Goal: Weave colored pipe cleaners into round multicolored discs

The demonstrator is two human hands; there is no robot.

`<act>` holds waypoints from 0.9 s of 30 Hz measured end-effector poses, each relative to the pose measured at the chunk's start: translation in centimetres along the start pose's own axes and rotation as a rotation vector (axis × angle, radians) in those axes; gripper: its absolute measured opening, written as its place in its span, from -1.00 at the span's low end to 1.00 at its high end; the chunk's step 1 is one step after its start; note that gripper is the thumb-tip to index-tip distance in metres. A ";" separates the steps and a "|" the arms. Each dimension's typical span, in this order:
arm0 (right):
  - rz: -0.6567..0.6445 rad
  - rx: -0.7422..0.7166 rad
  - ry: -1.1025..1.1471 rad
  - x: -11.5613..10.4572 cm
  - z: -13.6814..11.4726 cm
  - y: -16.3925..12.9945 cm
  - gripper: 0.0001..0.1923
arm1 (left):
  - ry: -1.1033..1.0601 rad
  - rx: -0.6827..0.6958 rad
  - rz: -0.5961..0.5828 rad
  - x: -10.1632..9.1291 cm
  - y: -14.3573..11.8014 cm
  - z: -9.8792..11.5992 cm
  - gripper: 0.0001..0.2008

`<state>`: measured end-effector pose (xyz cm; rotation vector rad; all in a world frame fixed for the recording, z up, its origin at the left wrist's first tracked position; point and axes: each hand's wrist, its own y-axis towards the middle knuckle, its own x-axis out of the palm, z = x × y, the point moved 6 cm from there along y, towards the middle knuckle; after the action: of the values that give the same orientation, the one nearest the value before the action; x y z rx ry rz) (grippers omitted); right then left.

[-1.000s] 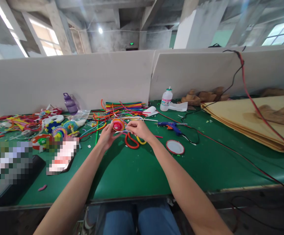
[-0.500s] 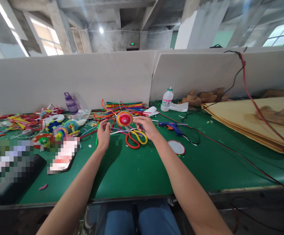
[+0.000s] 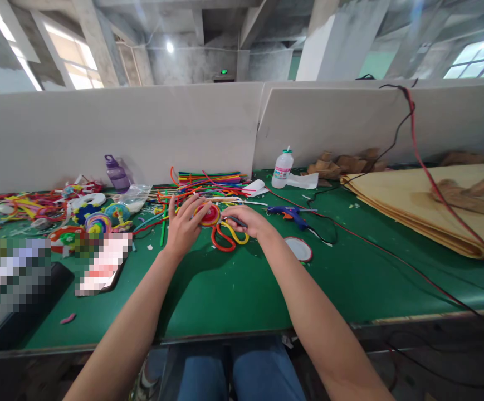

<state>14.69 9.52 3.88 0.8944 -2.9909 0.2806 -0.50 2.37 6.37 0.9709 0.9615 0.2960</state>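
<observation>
A round disc of coiled pipe cleaners (image 3: pixel 209 215), red in the middle with yellow and orange rings, sits between my two hands above the table. My left hand (image 3: pixel 183 227) reaches over its left side, thumb and forefinger on the disc and the other fingers spread. My right hand (image 3: pixel 248 220) is closed around a thin dark pen-like tool (image 3: pixel 236 221), its fingertips at the disc's right edge. What kind of tool it is cannot be made out. Just below the disc lie scissors (image 3: pixel 225 245) with one red and one yellow handle loop, their blades hidden.
Bundled pipe cleaners (image 3: pixel 212 178) lie behind my hands, and finished coiled ornaments (image 3: pixel 98 223) at left near a phone (image 3: pixel 103 267). A blue glue gun (image 3: pixel 289 214), a white round lid (image 3: pixel 299 249) and a white bottle (image 3: pixel 282 168) are at right. A purple bottle (image 3: pixel 117 174) stands behind.
My left hand has moved up and right onto the disc, its fingers spreading. The disc has dropped slightly and is now partly covered. The dark tool in my right hand shows more clearly.
</observation>
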 end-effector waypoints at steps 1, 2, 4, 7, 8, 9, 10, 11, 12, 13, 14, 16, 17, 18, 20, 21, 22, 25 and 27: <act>0.010 -0.028 -0.055 0.0 -0.1 0.0 -0.82 | -0.018 0.003 -0.022 0.2 0.0 0.0 -0.46; 0.016 -0.057 -0.110 0.1 -0.2 -0.1 -0.83 | -0.030 -0.004 -0.036 0.3 0.0 -0.1 -0.44; 0.023 -0.126 -0.208 0.2 -0.6 -0.3 -0.86 | -0.047 -0.042 -0.053 0.5 -0.1 -0.6 -0.40; 0.023 -0.267 -0.342 0.5 -1.5 -0.6 -0.84 | -0.080 -0.109 -0.069 0.8 -0.4 -1.4 -0.39; 0.028 -0.323 -0.393 0.6 -1.7 -0.7 -0.83 | -0.096 -0.130 -0.073 0.9 -0.5 -1.7 -0.40; 0.044 -0.387 -0.451 0.7 -2.0 -0.7 -0.83 | -0.112 -0.150 -0.073 1.0 -0.6 -1.9 -0.42; 0.071 -0.461 -0.519 0.8 -2.4 -0.7 -0.84 | -0.126 -0.172 -0.076 1.1 -0.7 -2.2 -0.45; 0.108 -0.540 -0.593 0.8 -2.7 -0.8 -0.86 | -0.138 -0.196 -0.080 1.2 -0.8 -2.5 -0.48; 0.147 -0.614 -0.668 0.9 -3.0 -0.9 -0.87 | -0.149 -0.225 -0.086 1.3 -0.9 -2.7 -0.51; 0.180 -0.676 -0.734 1.0 -3.1 -0.9 -0.87 | -0.159 -0.254 -0.097 1.5 -1.0 -2.9 -0.53; 0.202 -0.724 -0.782 1.1 -3.3 -0.9 -0.87 | -0.169 -0.280 -0.110 1.6 -1.1 -3.1 -0.54; 0.209 -0.772 -0.813 1.2 -3.3 -1.0 -0.86 | -0.187 -0.320 -0.118 1.7 -1.2 -3.2 -0.54; 0.205 -0.784 -0.808 1.2 -3.4 -1.0 -0.85 | -0.201 -0.336 -0.106 1.6 -1.2 -3.2 -0.54; 0.202 -0.792 -0.803 1.2 -3.4 -1.1 -0.85 | -0.226 -0.354 -0.087 1.5 -1.2 -3.2 -0.54; 0.225 -0.805 -0.835 1.3 -3.6 -1.4 -0.84 | -0.306 -0.411 -0.045 1.3 -1.2 -3.2 -0.56; 0.257 -0.816 -0.876 1.2 -3.6 -1.6 -0.85 | -0.353 -0.448 -0.031 1.3 -1.2 -3.3 -0.57; 0.301 -0.833 -0.931 1.2 -3.7 -1.9 -0.85 | -0.391 -0.485 -0.024 1.3 -1.2 -3.4 -0.58; 0.413 -0.918 -1.124 1.5 -4.0 -2.5 -0.82 | -0.425 -0.533 -0.032 1.5 -1.2 -3.2 -0.59; 0.413 -0.983 -1.201 2.0 -4.1 -2.7 -0.80 | -0.431 -0.535 -0.037 1.6 -1.0 -2.9 -0.60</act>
<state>14.34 6.93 8.47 0.2957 -3.2801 -2.2146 -2.05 4.39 4.07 0.4923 0.4652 0.2778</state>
